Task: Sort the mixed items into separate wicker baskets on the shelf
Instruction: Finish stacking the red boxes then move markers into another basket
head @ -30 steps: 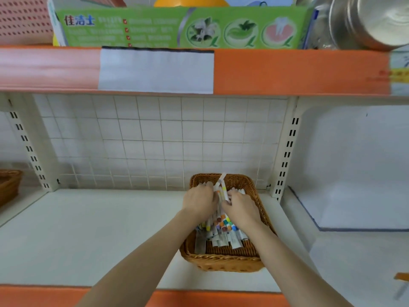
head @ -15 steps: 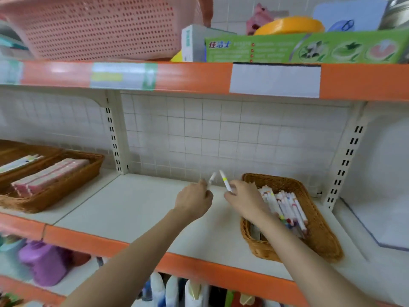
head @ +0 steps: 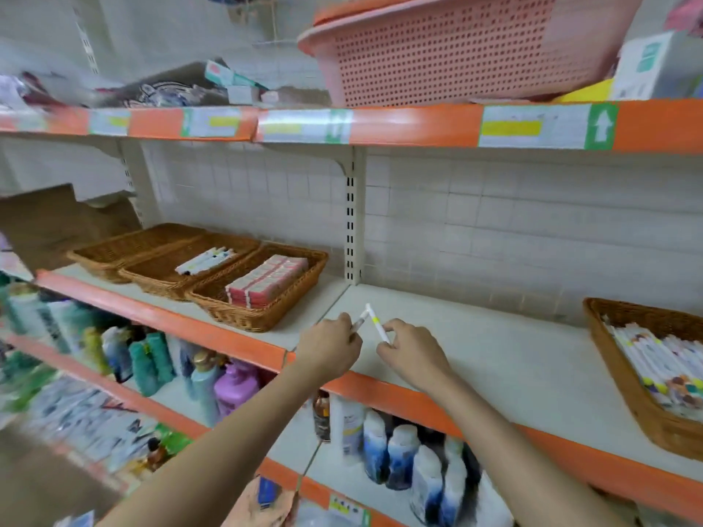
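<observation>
white tiled back wall (head: 532,230), orange-edged store shelving (head: 418,125), perforated white upright (head: 350,222), bottles on lower shelf (head: 403,450)

A slim white marker pen with a yellow band (head: 376,324) is pinched upright, tilted, above the white shelf; a second thin pale pen (head: 360,320) leans against its tip. Three brown wicker baskets stand left: one bare (head: 125,245), one with white pens (head: 167,273), one with pink boxes (head: 258,317). A fourth wicker basket (head: 624,378), right, holds many pens.
</observation>
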`<action>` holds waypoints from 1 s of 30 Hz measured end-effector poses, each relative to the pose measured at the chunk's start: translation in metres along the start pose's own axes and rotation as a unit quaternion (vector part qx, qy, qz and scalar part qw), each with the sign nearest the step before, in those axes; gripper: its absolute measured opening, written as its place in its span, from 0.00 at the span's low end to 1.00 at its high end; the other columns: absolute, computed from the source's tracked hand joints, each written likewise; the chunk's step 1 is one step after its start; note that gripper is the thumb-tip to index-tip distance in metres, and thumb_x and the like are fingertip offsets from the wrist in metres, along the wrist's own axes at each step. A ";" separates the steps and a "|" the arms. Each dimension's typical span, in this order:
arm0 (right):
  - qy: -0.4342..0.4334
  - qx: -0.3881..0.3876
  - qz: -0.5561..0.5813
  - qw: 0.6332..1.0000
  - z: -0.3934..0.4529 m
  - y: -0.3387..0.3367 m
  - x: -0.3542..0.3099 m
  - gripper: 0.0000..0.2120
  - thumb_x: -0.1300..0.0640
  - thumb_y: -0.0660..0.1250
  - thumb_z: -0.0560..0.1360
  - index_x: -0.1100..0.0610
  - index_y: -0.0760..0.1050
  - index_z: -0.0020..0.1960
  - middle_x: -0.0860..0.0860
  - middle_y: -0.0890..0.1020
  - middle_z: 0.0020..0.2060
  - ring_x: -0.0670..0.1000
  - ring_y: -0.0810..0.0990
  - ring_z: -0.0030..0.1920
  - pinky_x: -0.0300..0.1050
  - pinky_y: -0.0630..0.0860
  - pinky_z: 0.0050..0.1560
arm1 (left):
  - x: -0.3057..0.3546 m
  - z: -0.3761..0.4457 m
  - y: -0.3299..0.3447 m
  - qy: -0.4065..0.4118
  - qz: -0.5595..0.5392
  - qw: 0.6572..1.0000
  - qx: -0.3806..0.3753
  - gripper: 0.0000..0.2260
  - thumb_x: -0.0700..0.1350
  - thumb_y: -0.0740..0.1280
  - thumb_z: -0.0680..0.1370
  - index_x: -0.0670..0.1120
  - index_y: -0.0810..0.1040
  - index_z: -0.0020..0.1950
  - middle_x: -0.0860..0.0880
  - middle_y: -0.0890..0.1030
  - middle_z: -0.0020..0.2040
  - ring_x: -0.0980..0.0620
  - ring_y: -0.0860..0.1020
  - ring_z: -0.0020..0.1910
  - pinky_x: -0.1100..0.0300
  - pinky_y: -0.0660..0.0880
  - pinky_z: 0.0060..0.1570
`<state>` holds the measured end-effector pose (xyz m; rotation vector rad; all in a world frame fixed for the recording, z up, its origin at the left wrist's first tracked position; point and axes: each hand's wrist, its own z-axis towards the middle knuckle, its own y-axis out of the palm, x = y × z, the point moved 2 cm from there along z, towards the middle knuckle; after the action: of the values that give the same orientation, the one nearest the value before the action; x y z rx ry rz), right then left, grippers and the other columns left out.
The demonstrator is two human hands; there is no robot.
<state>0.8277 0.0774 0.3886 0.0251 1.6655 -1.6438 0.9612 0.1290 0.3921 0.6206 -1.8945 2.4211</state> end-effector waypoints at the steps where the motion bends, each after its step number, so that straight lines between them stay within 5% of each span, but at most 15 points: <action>1: -0.006 -0.002 -0.007 1.000 0.004 0.007 -0.010 0.19 0.53 0.61 0.76 0.52 0.72 0.66 0.55 0.81 0.50 0.58 0.78 0.52 0.45 0.70 0.43 | -0.013 -0.001 -0.005 -0.008 0.002 1.000 0.003 0.10 0.46 0.56 0.80 0.41 0.70 0.52 0.39 0.78 0.51 0.38 0.76 0.50 0.54 0.67 0.40; 14: -0.086 0.003 0.026 0.996 0.110 0.070 -0.106 0.15 0.53 0.61 0.76 0.51 0.73 0.62 0.52 0.79 0.43 0.57 0.78 0.47 0.44 0.68 0.39 | -0.138 0.053 -0.049 -0.075 0.021 0.994 0.075 0.13 0.53 0.56 0.81 0.44 0.70 0.54 0.42 0.80 0.50 0.39 0.78 0.50 0.54 0.68 0.40; 20: -0.116 -0.014 0.012 0.993 0.157 0.093 -0.148 0.14 0.51 0.63 0.76 0.53 0.73 0.60 0.54 0.81 0.44 0.58 0.79 0.46 0.45 0.71 0.36 | -0.194 0.081 -0.071 -0.104 0.011 0.990 0.099 0.11 0.51 0.55 0.81 0.45 0.70 0.52 0.47 0.78 0.42 0.46 0.76 0.40 0.56 0.69 0.34; 25: -0.117 -0.020 0.011 0.993 0.184 0.120 -0.185 0.15 0.53 0.62 0.77 0.52 0.72 0.63 0.52 0.81 0.47 0.56 0.79 0.46 0.49 0.77 0.45 | -0.247 0.102 -0.084 -0.113 -0.005 0.987 0.117 0.11 0.51 0.54 0.81 0.45 0.70 0.49 0.46 0.77 0.39 0.45 0.74 0.37 0.56 0.66 0.34; 30: -0.092 -0.011 0.002 0.996 0.210 0.154 -0.231 0.14 0.53 0.62 0.77 0.52 0.73 0.62 0.52 0.80 0.42 0.54 0.79 0.41 0.45 0.71 0.34 | -0.310 0.120 -0.105 -0.108 -0.016 0.987 0.114 0.14 0.50 0.55 0.81 0.42 0.73 0.54 0.43 0.78 0.44 0.41 0.76 0.44 0.56 0.65 0.38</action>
<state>1.1733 0.0364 0.4096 -0.1307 1.5418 -1.5738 1.3084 0.1181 0.4178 0.9527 -1.6651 2.6691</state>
